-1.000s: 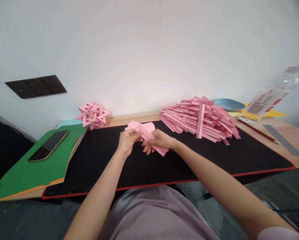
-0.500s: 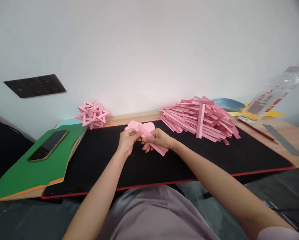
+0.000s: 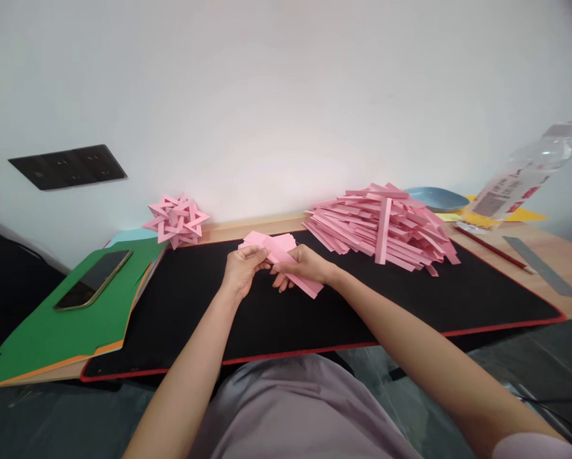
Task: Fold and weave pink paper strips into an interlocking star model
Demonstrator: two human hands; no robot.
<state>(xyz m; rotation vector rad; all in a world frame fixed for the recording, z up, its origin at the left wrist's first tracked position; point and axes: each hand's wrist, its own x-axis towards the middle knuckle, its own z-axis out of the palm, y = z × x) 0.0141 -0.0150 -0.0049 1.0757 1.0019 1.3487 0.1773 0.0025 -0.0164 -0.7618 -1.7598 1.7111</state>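
Note:
Between my two hands is a pink paper strip (image 3: pixel 305 284), slanting down to the right over the black mat (image 3: pixel 267 325). My left hand (image 3: pixel 243 268) pinches its upper left end between thumb and fingers. My right hand (image 3: pixel 307 266) grips the strip farther along, thumb on top and fingers curled beneath. Just behind the hands lie more pink paper pieces (image 3: pixel 288 240), partly hidden by the strip and fingers. A large heap of folded pink strips (image 3: pixel 357 223) rests at the mat's back right. To the back left sits a pink paper star (image 3: pixel 177 220) made of interlocked strips.
At left a phone (image 3: pixel 93 279) lies on green paper sheets (image 3: pixel 37 331). On the right are a clear plastic bottle (image 3: pixel 520 175), a blue dish (image 3: pixel 437 199), a red pencil (image 3: pixel 493 247) and a metal ruler (image 3: pixel 544 268). A wall with a black socket panel (image 3: pixel 69 167) stands behind.
Almost nothing differs. My left hand has shifted very slightly to the left, while both hands keep their hold on the pink paper strip.

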